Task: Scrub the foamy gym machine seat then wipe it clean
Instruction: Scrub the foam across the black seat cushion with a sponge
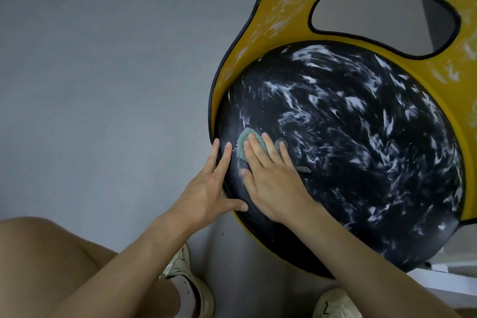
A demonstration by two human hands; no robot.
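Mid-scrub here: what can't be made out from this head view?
- Most of the green scrubber: head view, hidden under the flat right hand.
- Top and right of the yellow frame: head view, cut off by the picture edges.
- Underside and mount of the black seat: head view, hidden by the seat itself and the right forearm.

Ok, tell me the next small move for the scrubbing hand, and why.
Probably slide the right hand with its green scrubber up and rightward across the black seat: it sits near the lower-left edge, where the surface looks mostly clear, while white foam streaks cover the rest. The left hand rests on the rim.
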